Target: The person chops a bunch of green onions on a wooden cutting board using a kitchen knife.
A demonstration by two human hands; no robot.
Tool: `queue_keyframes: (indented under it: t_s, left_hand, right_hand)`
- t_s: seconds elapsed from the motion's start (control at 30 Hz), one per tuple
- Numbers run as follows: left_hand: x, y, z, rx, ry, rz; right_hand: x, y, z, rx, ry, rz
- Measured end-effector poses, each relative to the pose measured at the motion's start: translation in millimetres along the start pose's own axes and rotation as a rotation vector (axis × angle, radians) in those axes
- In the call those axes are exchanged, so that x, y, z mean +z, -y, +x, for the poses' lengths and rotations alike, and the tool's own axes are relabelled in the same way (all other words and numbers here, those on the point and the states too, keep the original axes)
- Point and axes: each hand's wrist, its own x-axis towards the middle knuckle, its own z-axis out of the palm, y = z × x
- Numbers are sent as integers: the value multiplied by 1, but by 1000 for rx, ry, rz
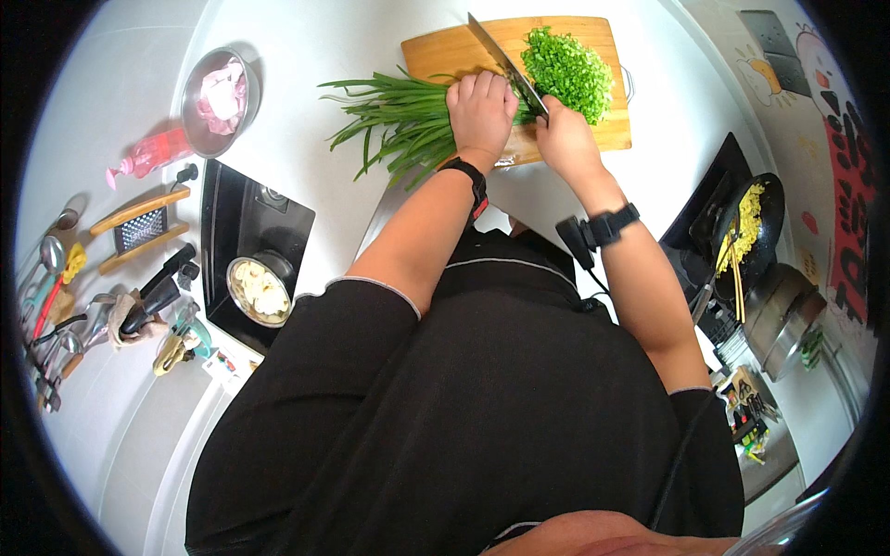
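On a wooden cutting board (445, 54) near the top of the head view lies a bunch of long green stalks, likely garlic chives (410, 125), their leafy ends hanging over the board's left edge. My left hand (481, 115) presses down on the bunch with curled fingers. My right hand (567, 135) grips the handle of a kitchen knife (502, 58), whose blade stands across the stalks just right of my left fingers. Right of the blade is a heap of finely chopped greens (570, 73). The knife's handle is mostly hidden in my fist.
At left are a metal bowl of pale pink meat (221, 101), a pink bottle (156, 153), a grater (141, 229) and a black sink (236, 187) holding a bowl of pale slices (261, 292). At right, a black wok (765, 215) holds yellow food and chopsticks, beside a steel pot (782, 313).
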Motion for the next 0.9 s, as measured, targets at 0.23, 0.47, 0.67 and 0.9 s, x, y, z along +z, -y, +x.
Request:
queue_keyframes:
  t_s: [0.23, 0.47, 0.67, 0.9]
  left_hand:
    - [3, 4, 1, -17, -11, 18]
    - [2, 5, 1, -13, 9, -10]
    - [3, 5, -1, -31, 76, 20]
    - [0, 3, 0, -20, 57, 6]
  right_hand:
    - [-17, 6, -48, 158, 85, -49]
    - [7, 6, -12, 70, 2, 15]
    - [-3, 7, -3, 6, -22, 19]
    - [-2, 0, -43, 75, 21, 18]
